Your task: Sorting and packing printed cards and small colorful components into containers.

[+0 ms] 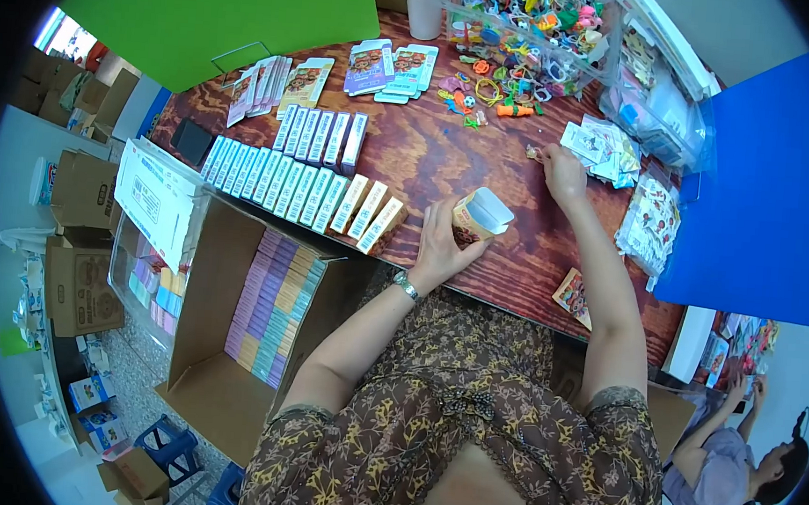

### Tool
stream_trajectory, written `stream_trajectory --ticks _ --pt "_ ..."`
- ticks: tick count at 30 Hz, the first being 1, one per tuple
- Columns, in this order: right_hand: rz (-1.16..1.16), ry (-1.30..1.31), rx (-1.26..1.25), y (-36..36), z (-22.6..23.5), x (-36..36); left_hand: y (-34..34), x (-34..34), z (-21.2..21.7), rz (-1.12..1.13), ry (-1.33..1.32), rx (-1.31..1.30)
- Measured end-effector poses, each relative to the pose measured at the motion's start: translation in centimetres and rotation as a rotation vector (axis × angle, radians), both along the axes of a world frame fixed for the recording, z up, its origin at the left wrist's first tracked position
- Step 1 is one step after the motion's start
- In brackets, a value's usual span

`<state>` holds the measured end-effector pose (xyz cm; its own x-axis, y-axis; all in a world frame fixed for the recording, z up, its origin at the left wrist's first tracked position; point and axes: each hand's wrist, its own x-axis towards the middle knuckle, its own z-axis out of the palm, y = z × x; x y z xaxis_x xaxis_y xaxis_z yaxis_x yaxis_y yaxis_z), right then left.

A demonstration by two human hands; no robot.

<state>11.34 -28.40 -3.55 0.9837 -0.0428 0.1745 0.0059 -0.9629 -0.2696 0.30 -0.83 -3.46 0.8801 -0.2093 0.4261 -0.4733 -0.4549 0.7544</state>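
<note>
My left hand (pixel 438 245) is wrapped round a small yellow printed carton (pixel 467 227) near the table's front edge. The carton's top stands open, showing its pale inside. Farther off to the right, my right hand (pixel 563 176) is closed in a pinch. At its fingertips is a small brownish-gold piece (pixel 533 153), too small to name. Close to that hand lies a pile of white printed packets (pixel 604 149). Small plastic toys (pixel 491 92) are scattered on the wood beyond it, in front of a clear bin (pixel 531 46) heaped with more toys.
Rows of filled-looking cartons (pixel 278 183) stand at left, with flat cartons (pixel 389 68) behind. A cardboard box (pixel 221 333) of coloured cartons sits below the left edge. Another carton (pixel 573 297) lies by my right forearm. Green (pixel 224 15) and blue (pixel 765 193) panels flank the table.
</note>
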Motion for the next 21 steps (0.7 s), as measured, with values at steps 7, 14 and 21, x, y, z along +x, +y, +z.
stream_trajectory --ticks 7,14,21 --pt "0.136 -0.113 0.499 7.6 4.2 4.0 0.6 -0.1 -0.7 0.021 0.025 -0.017" --pt "0.182 -0.069 0.215 10.0 -0.9 9.6 0.2 0.1 -0.6 0.014 -0.028 -0.038" --pt "0.117 0.173 0.297 8.8 4.3 7.7 0.6 -0.3 -0.7 0.037 -0.019 -0.076"
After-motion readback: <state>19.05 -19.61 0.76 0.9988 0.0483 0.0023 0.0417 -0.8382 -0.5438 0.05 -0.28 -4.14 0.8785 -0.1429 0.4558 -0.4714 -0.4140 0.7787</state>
